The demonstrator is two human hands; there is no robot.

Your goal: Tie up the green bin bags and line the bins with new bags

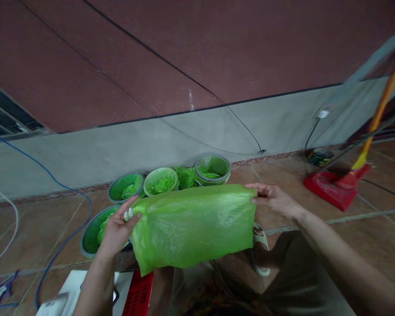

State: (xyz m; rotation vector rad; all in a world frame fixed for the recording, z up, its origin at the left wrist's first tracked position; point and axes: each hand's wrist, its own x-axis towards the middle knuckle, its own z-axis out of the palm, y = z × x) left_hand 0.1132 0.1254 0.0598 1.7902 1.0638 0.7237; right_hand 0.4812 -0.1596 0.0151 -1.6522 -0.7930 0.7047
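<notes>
A green plastic bag (pixel 197 228) is stretched out flat between my two hands, above my lap. My left hand (pixel 116 228) pinches its left end by the upper corner, where a small whitish piece (pixel 128 214) shows at the fingers. The upper right corner is pinched by my right hand (pixel 271 199). Behind the bag stand several round bins holding green bags: a dark green bin (pixel 113 189), a pale green bin (pixel 148 182) and a grey-rimmed bin (pixel 228 169). Another bin (pixel 85 239) sits nearer, beside my left hand, partly covered by it.
At the right a red dustpan (pixel 329 188) lies by an orange and yellow handle (pixel 382 105). A blue cable (pixel 85 224) runs along the tiled floor at the left. A red printed item (pixel 138 294) and a white box (pixel 57 303) lie at the lower left. My sandal (pixel 260 237) shows behind the bag.
</notes>
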